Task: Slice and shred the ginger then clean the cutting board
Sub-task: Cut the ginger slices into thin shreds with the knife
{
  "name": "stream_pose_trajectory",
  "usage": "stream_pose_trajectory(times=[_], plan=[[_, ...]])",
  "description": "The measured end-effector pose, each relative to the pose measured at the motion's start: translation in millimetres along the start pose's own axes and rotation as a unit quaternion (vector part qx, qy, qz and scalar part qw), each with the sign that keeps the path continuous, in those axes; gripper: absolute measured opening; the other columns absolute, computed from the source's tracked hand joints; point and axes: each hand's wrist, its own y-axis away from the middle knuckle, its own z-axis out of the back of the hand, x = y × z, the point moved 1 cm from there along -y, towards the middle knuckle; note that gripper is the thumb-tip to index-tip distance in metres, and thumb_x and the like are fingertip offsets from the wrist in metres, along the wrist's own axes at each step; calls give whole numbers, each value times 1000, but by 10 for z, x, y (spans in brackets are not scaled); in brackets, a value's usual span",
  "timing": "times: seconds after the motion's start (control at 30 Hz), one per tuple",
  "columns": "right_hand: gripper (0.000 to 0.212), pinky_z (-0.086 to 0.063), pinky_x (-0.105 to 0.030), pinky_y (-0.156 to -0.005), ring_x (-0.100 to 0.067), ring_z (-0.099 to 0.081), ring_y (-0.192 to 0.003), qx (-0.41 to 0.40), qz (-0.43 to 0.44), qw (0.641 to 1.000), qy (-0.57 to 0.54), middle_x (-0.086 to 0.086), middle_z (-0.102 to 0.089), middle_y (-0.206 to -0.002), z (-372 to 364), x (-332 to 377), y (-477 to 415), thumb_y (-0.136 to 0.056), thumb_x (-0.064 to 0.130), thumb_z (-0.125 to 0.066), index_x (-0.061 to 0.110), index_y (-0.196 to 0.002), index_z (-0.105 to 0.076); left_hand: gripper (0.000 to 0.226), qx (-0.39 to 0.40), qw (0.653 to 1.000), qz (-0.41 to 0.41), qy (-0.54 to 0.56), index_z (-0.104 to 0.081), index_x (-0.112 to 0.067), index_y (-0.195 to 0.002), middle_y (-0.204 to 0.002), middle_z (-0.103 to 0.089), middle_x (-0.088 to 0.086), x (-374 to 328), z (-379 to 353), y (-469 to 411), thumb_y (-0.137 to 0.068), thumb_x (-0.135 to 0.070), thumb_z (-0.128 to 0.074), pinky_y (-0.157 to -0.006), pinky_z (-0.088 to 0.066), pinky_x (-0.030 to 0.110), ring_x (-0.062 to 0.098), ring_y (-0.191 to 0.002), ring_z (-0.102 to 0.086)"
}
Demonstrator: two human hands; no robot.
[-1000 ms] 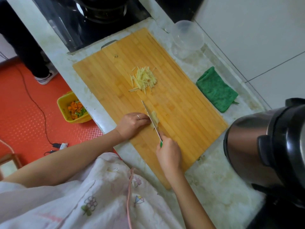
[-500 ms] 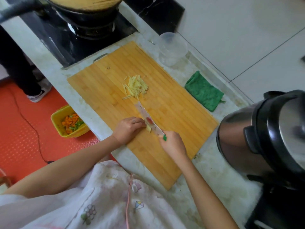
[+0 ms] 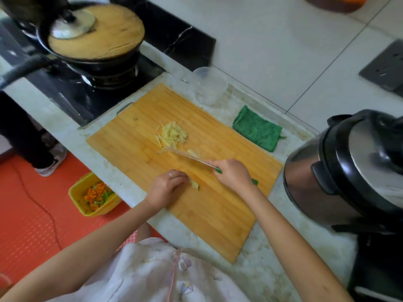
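While the right hand (image 3: 234, 174) grips the knife (image 3: 187, 156) near the shreds (image 3: 173, 134), the left hand (image 3: 168, 185) pinches the ginger stub (image 3: 195, 185) on the cutting board (image 3: 218, 214); small, firm and probably slippery, it wants a clawed hold from above.

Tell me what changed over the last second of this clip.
The right hand swung the knife away from the left hand, from cutting beside its fingers toward the shred pile, with a few shreds by the blade. The left hand still holds the ginger piece on the cutting board; the green cloth stayed put.
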Motion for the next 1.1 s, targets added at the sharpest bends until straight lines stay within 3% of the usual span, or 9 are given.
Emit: stream_pose_trajectory(times=[0.1, 0.2, 0.3, 0.37, 0.5, 0.67, 0.8, 0.93, 1.1], plan=[[52, -43, -28, -43, -16, -56, -53, -21, 49, 994, 98, 2, -68, -77, -49, -22, 242, -95, 20, -51, 33, -144, -37, 13, -120, 969, 211, 38, -63, -4, -91, -95, -59, 2, -74, 126, -32, -91, -13, -53, -77, -43, 28, 11, -89, -52], [65, -39, -23, -36, -18, -59, -47, -100, 102, 980, 139, 3, -66, -65, -119, -88, 442, -63, 16, -83, 23, -124, -63, 16, -227, 889, 387, 92, -53, -11, -88, -92, -49, 2, -79, 273, -109, -88, 5, -51, -77, -39, 27, 12, -87, -44], [70, -26, -18, -32, -17, -46, -34, -155, 125, 967, 157, 4, -49, -47, -169, -173, 566, -40, 6, -87, 18, -108, -73, 22, -155, 916, 344, 135, -58, -15, -85, -89, -53, -6, -53, 396, -364, -87, 7, -53, -79, -38, 18, 8, -89, -52], [66, -26, -20, -33, -16, -45, -36, -201, 151, 952, 176, 4, -48, -47, -154, -194, 615, -47, -1, -80, 17, -110, -72, 20, 2, 936, 297, 187, -63, -23, -94, -100, -59, -16, -98, 421, -630, -88, -4, -63, -83, -39, 10, -6, -95, -54], [54, -28, -23, -35, -14, -44, -39, -287, 159, 925, 191, 5, -46, -50, -139, -186, 665, -69, -3, -54, 18, -116, -69, 27, 307, 911, 204, 183, -66, -27, -110, -105, -65, -17, -189, 344, -1047, -84, -20, -73, -75, -45, 6, -12, -88, -61], [51, -30, -25, -38, -13, -45, -42, -317, 130, 920, 191, 5, -48, -54, -240, -142, 779, -72, -1, -59, 18, -118, -68, 9, 337, 904, 170, 200, -75, -9, -91, -76, -69, -12, -207, 280, -1271, -82, -7, -73, -65, -46, 7, -9, -67, -62], [47, -28, -25, -39, -12, -43, -42, -345, 103, 918, 166, 6, -47, -53, -329, -98, 881, -79, -3, -51, 19, -118, -68, 19, 308, 904, 233, 186, -73, -10, -79, -69, -69, 6, 49, 233, -1346, -85, 5, -64, -63, -57, 27, 9, -62, -65], [55, -19, -21, -45, -11, -41, -41, -365, 44, 925, 97, 7, -46, -51, -444, -75, 1017, -73, -3, -44, 19, -116, -69, 22, 304, 913, 240, 125, -73, -8, -83, -70, -68, 1, 292, 195, -1389, -86, 10, -60, -58, -50, 14, -6, -57, -61], [43, -19, -16, -39, -5, -29, -38, -386, -112, 914, -48, 7, -53, -46, -593, 39, 1091, -75, 8, -61, 17, -117, -67, 25, 270, 935, 212, 95, -71, -10, -82, -82, -69, 8, 374, 141, -1368, -82, 11, -58, -72, -48, 26, -13, -64, -58]])
